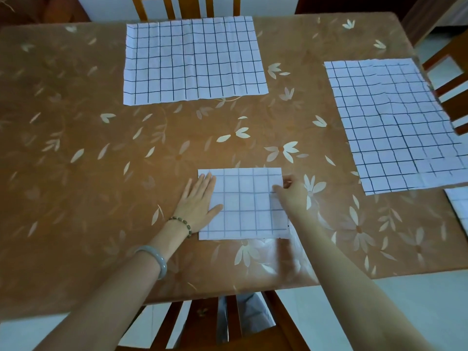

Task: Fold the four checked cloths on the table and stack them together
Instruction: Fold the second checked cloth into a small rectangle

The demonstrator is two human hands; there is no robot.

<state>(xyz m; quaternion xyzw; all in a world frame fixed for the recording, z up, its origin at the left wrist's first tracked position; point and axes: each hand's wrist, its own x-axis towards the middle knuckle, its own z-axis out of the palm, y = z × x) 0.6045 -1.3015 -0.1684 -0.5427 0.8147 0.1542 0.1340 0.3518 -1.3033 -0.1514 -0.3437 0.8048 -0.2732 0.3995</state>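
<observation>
A folded white checked cloth (pixel 244 206) lies near the table's front edge. My left hand (pixel 200 201) rests flat on its left side, fingers spread. My right hand (pixel 291 192) pinches the cloth's right edge near the far corner. An unfolded checked cloth (pixel 193 59) lies flat at the back middle. Another unfolded one (pixel 397 122) lies at the right. The corner of a further checked cloth (pixel 459 206) shows at the right edge of the view.
The table (pixel 88 148) has a brown cover with pale flowers. Wooden chairs stand at the far side (pixel 184 7), at the right (pixel 453 79) and under the near edge (pixel 228 323).
</observation>
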